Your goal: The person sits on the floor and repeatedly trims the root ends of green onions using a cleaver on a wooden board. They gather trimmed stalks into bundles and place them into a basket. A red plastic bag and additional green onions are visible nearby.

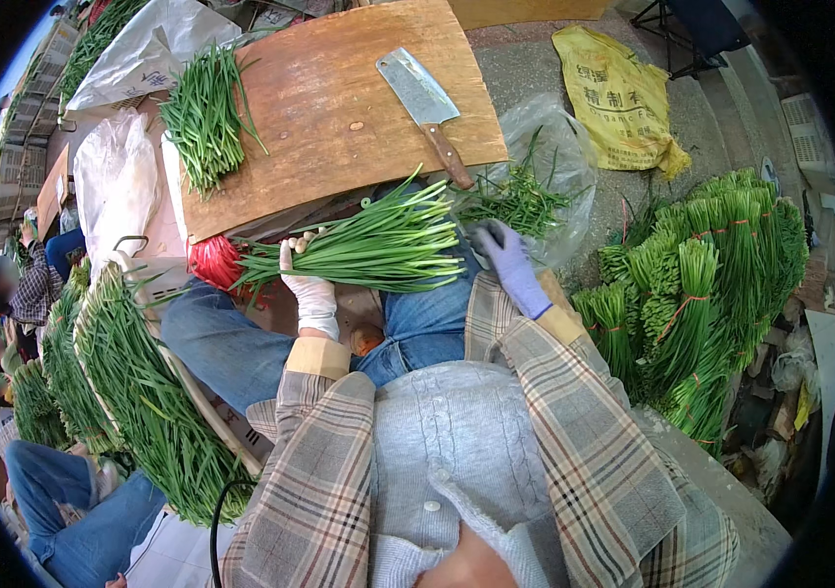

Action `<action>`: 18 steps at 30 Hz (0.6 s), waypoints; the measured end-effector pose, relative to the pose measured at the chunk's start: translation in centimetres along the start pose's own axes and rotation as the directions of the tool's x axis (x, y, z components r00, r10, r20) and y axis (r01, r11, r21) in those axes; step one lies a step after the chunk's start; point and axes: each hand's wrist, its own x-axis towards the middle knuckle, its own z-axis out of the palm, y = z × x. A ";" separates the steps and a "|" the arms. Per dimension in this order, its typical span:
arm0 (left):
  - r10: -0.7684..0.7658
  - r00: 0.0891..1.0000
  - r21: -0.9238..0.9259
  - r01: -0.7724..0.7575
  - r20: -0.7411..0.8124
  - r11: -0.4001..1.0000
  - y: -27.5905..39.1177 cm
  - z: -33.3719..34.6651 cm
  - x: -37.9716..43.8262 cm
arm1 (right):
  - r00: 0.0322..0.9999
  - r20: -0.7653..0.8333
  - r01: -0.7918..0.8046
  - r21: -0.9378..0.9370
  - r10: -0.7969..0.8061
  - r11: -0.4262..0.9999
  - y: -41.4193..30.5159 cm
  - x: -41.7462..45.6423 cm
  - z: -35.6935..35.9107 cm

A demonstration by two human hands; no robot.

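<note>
My left hand (308,290), in a white glove with bare fingertips, grips a loose bundle of long green garlic chives (380,246) over my lap. The pale stem ends fan out to the right. My right hand (509,261), in a lavender glove with a grey palm, is just right of those ends, apart from them, fingers partly curled; nothing shows in it. A cleaver (417,92) with a wooden handle lies on the wooden board (314,132) ahead. A pile of chives (210,121) rests at the board's left end. Red plastic twine (216,261) sits below that end.
Trimmings (520,198) lie on a clear plastic bag (579,158) at the right. Tied chive bundles (704,272) stand farther right; a yellow sack (604,95) lies beyond. A crate (193,400) heaped with chives (145,389) stands left, near other people (35,290).
</note>
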 end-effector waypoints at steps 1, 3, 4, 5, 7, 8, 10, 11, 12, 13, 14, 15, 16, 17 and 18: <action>-0.009 1.000 -0.020 0.009 -0.005 1.000 -0.1 0.2 -0.1 | 0.995 0.036 0.096 -0.073 -0.093 0.993 -0.3 -0.1 0.3; -0.023 1.000 -0.055 0.023 -0.011 0.998 -0.1 0.9 -0.1 | 0.999 -0.017 0.036 -0.101 -0.038 0.994 2.5 0.6 1.2; -0.049 0.999 -0.099 0.050 0.018 0.994 0.2 0.5 0.0 | 0.998 -0.019 -0.058 0.002 0.058 0.998 3.1 1.0 0.7; -0.044 0.998 -0.093 0.049 0.047 0.994 0.4 0.2 0.0 | 0.988 -0.011 -0.152 0.103 0.153 0.983 4.1 1.5 0.1; -0.044 0.994 -0.091 0.053 0.104 0.994 0.3 0.4 0.0 | 0.988 -0.135 -0.088 -0.108 0.073 0.990 4.6 2.3 -1.2; -0.037 0.996 -0.071 0.043 0.084 0.997 0.3 0.6 -0.1 | 0.991 -0.130 -0.062 -0.138 0.044 0.988 4.8 2.7 -1.8; -0.049 0.995 -0.116 0.059 0.087 0.991 0.3 1.2 0.0 | 0.997 -0.080 0.023 0.012 -0.022 1.000 1.5 2.1 -1.5; -0.055 0.994 -0.139 0.067 0.089 0.988 0.2 1.5 -0.1 | 1.000 0.014 0.003 0.006 -0.003 1.000 3.5 3.0 -0.4; -0.067 0.994 -0.140 0.078 0.085 0.987 0.3 1.6 -0.2 | 0.995 0.102 -0.012 0.062 0.006 0.998 2.6 3.1 0.6; -0.056 0.993 -0.118 0.068 0.102 0.991 0.3 1.7 -0.2 | 0.982 0.190 -0.032 0.116 0.009 0.993 1.7 3.2 1.3; -0.045 0.992 -0.096 0.057 0.119 0.994 0.2 1.9 -0.1 | 0.979 0.200 0.015 0.083 -0.032 0.996 2.7 3.6 1.5; -0.032 0.990 -0.069 0.042 0.135 0.997 0.4 2.0 -0.1 | 0.981 0.190 -0.064 0.142 0.036 0.988 3.3 3.9 1.4; -0.043 0.987 -0.073 0.055 0.156 0.996 0.4 1.9 0.0 | 0.977 0.184 -0.143 0.199 0.106 0.970 3.9 4.0 0.6; -0.041 0.988 -0.074 0.052 0.152 0.996 0.5 1.8 0.0 | 0.967 0.182 -0.220 0.256 0.176 0.941 4.4 4.1 0.0; -0.033 0.989 -0.079 0.044 0.145 0.996 0.7 1.7 -0.1 | 0.955 0.045 -0.292 0.332 0.294 0.897 3.3 3.8 -0.7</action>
